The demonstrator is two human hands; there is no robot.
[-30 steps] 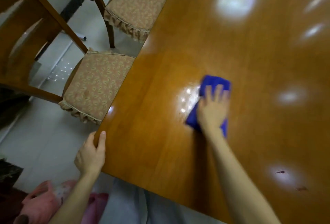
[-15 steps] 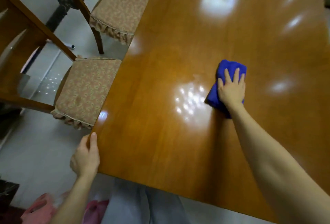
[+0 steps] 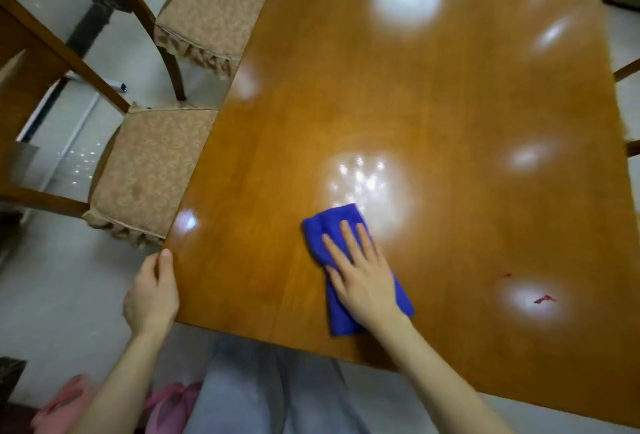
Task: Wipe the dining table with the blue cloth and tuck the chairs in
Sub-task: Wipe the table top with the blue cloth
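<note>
The right hand (image 3: pixel 363 278) presses flat with fingers spread on the folded blue cloth (image 3: pixel 327 229) by the near edge of the bench (image 3: pixel 381 94), the left hand (image 3: pixel 150 295) grips its near left corner with thumb on top, and the near chair (image 3: pixel 149 170) and far chair (image 3: pixel 211 14) stand beside the left edge.
</note>
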